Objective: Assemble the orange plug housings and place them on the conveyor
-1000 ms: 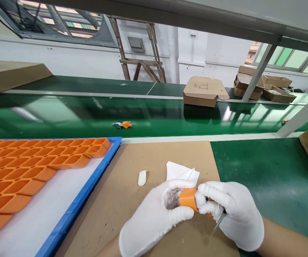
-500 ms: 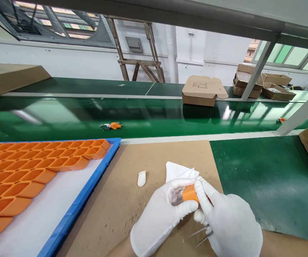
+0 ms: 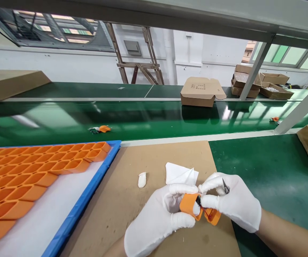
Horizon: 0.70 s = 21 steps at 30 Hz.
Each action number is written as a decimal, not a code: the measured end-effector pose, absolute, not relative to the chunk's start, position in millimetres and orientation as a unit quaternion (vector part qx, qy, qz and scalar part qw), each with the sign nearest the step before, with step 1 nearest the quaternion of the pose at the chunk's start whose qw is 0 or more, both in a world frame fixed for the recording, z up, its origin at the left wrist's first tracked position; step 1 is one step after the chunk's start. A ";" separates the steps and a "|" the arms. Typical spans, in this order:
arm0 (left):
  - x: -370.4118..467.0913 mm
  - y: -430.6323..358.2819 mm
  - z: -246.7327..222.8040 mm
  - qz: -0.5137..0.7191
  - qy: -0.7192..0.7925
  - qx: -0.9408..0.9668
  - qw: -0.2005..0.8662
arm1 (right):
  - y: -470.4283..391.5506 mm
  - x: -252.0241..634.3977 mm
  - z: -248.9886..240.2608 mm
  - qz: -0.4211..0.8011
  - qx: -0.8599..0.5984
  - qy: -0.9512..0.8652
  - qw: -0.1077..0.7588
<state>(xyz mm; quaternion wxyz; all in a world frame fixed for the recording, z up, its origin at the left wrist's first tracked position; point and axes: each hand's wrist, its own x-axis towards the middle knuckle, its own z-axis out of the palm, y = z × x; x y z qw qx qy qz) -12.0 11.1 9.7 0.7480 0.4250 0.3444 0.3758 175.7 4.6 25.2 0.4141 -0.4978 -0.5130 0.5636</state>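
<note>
My left hand (image 3: pixel 160 217), in a white glove, is closed around an orange plastic housing (image 3: pixel 188 204), fingers above and thumb below. White and dark parts show in its open right side. Also gloved, my right hand (image 3: pixel 230 200) pinches at that opening, thumb and fingertips by the dark part. Tweezers (image 3: pixel 225 186) are tucked in the right hand, only a pointed metal end showing. A second orange piece (image 3: pixel 212 216) hangs just below the right thumb; whether it joins the housing I cannot tell. Behind the hands lies folded white paper (image 3: pixel 180 174) on a cardboard sheet (image 3: pixel 154 153).
Left stands a blue-edged tray (image 3: pixel 86 203) with rows of orange shells (image 3: pixel 40 166). A white finger cot (image 3: pixel 142 180) lies on the cardboard. Beyond, the green belt (image 3: pixel 143 121) carries an orange-and-white assembly (image 3: pixel 100 129). Cardboard boxes (image 3: pixel 203 91) and a metal post (image 3: pixel 301 103) stand farther back.
My right hand has turned and drawn back rightward, so the housing's open side and the second orange piece now show. The tweezers' end now points upward. Assemblies on the belt have shifted left.
</note>
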 end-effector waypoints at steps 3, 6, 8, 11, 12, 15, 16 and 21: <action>-11.2 9.6 5.2 0.365 0.321 0.411 0.771 | 3.2 175.4 25.6 0.584 -0.498 -0.501 0.399; -9.8 9.3 0.4 0.356 0.309 0.410 0.781 | 0.6 175.4 26.9 0.560 -0.515 -0.517 0.392; -9.0 9.7 -1.0 0.357 0.317 0.413 0.775 | -0.3 175.0 27.9 0.525 -0.521 -0.541 0.399; -8.7 11.2 0.7 0.368 0.355 0.429 0.745 | 0.5 173.8 29.0 0.469 -0.530 -0.576 0.408; -9.0 11.8 1.9 0.377 0.368 0.436 0.730 | 0.7 173.3 28.8 0.451 -0.529 -0.594 0.405; -10.3 13.5 4.7 0.427 0.391 0.438 0.687 | -1.2 172.1 24.5 0.369 -0.501 -0.674 0.397; -10.6 13.9 4.9 0.441 0.394 0.436 0.679 | -2.8 171.8 21.8 0.323 -0.495 -0.705 0.393; -9.5 13.4 3.0 0.447 0.402 0.422 0.679 | -13.5 171.1 10.4 0.131 -0.502 -0.767 0.378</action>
